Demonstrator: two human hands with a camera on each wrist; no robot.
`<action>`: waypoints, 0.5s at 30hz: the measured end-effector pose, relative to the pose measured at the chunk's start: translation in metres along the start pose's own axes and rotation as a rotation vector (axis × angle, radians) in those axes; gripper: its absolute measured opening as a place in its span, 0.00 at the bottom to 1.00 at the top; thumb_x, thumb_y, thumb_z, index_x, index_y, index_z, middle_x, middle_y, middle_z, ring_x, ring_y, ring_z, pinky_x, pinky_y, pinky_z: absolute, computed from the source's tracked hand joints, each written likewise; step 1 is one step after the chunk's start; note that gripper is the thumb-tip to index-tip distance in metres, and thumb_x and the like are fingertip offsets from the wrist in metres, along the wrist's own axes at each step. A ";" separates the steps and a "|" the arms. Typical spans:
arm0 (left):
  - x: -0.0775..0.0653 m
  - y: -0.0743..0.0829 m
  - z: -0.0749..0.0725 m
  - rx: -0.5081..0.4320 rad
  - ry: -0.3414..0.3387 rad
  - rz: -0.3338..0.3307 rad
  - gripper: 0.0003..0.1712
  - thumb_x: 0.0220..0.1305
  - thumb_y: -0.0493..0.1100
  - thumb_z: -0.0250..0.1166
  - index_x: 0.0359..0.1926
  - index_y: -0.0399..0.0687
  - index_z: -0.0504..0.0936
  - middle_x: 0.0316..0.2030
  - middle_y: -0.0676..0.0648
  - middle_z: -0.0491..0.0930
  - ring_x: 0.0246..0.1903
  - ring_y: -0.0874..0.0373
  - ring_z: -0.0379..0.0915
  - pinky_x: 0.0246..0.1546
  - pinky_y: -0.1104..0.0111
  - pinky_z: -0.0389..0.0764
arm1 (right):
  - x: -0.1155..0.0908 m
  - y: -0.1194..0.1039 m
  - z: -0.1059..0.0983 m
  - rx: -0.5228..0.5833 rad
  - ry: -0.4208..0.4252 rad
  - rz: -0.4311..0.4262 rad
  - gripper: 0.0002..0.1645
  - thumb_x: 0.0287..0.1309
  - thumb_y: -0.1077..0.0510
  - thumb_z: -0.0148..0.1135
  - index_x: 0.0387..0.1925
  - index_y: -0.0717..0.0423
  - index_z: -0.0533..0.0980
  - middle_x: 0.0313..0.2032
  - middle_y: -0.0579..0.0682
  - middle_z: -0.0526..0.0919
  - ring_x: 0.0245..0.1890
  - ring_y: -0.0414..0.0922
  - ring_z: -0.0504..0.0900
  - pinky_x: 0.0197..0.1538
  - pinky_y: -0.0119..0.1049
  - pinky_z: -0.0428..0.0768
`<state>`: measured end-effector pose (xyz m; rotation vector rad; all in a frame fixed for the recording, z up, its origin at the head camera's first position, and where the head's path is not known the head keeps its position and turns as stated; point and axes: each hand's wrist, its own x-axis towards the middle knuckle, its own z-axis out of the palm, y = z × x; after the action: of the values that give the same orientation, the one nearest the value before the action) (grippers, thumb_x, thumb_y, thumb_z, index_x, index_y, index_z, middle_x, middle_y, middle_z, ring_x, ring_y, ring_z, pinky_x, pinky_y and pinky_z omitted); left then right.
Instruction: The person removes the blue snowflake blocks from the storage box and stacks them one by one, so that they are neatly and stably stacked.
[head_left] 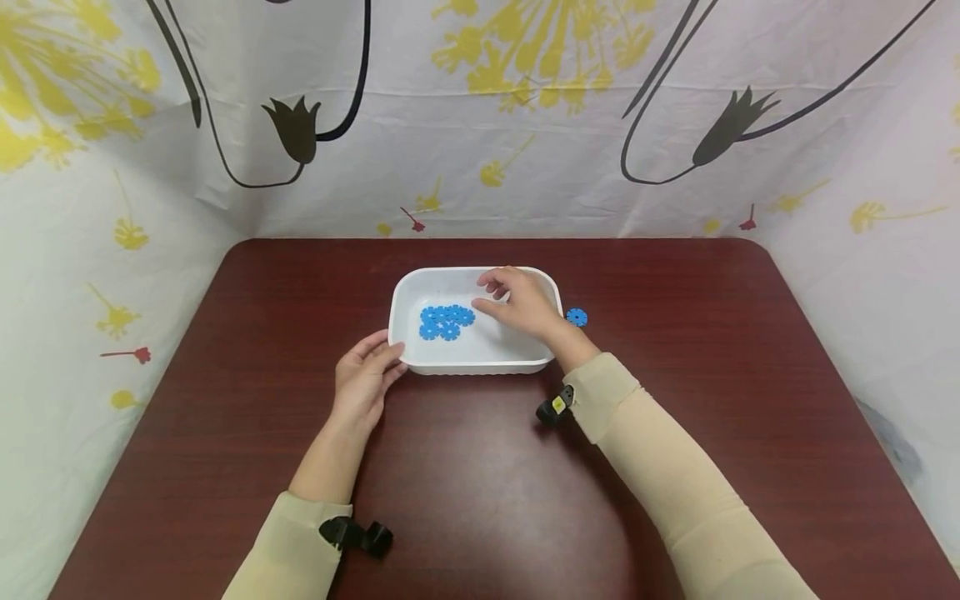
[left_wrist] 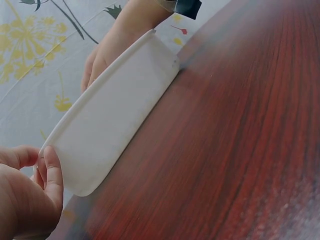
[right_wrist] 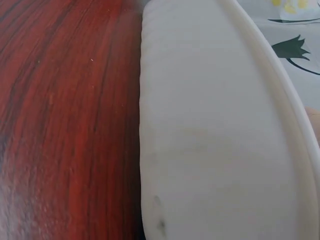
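Observation:
A white plastic bin (head_left: 480, 365) stands on the table. On its floor, toward the left, lie several blue snowflake-shaped discs (head_left: 447, 316), some overlapping. My left hand (head_left: 363, 379) holds the bin's front left corner, with the thumb over the rim and fingers against the outside wall. Over the right half of the bin is my right hand (head_left: 521, 304), thumb and fingers apart and loosely bent, with nothing visible between them. One more blue disc (head_left: 577, 317) lies outside on the table, just right of the bin. In the right wrist view, the bin's wall hides most of the right hand.
The dark red wooden table (head_left: 480, 467) has rounded back corners. A white cloth (head_left: 555, 200) with yellow and dark flower prints hangs behind it and at both sides. Black wrist cameras (head_left: 367, 537) are strapped over both sleeves.

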<state>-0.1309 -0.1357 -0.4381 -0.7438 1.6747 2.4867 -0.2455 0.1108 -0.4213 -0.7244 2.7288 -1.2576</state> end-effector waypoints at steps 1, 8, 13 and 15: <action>0.000 0.000 0.000 -0.001 -0.001 0.000 0.27 0.66 0.31 0.67 0.64 0.34 0.72 0.40 0.50 0.79 0.38 0.58 0.80 0.41 0.71 0.87 | 0.001 -0.001 0.001 -0.005 -0.003 -0.004 0.21 0.61 0.57 0.72 0.52 0.64 0.80 0.43 0.60 0.82 0.43 0.53 0.81 0.47 0.45 0.82; -0.001 0.000 0.000 -0.009 -0.005 0.002 0.26 0.66 0.31 0.67 0.64 0.35 0.73 0.39 0.49 0.80 0.37 0.58 0.80 0.41 0.71 0.87 | 0.004 -0.007 0.010 -0.072 -0.055 0.002 0.20 0.60 0.58 0.72 0.51 0.64 0.80 0.43 0.58 0.83 0.42 0.53 0.81 0.48 0.44 0.82; -0.002 0.001 0.000 -0.011 0.000 0.000 0.25 0.66 0.32 0.68 0.63 0.36 0.74 0.39 0.49 0.81 0.37 0.58 0.81 0.41 0.70 0.87 | 0.006 -0.008 0.016 -0.106 -0.118 0.058 0.20 0.60 0.57 0.72 0.51 0.63 0.80 0.43 0.59 0.82 0.43 0.52 0.82 0.50 0.42 0.82; -0.002 0.001 0.000 -0.011 0.002 0.000 0.25 0.66 0.32 0.68 0.62 0.36 0.75 0.40 0.49 0.81 0.37 0.58 0.81 0.41 0.70 0.87 | 0.006 -0.007 0.017 -0.119 -0.143 0.083 0.21 0.60 0.57 0.73 0.50 0.63 0.80 0.43 0.59 0.82 0.44 0.52 0.82 0.51 0.42 0.82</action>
<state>-0.1294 -0.1353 -0.4365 -0.7473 1.6633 2.4981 -0.2441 0.0918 -0.4268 -0.6748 2.7041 -0.9929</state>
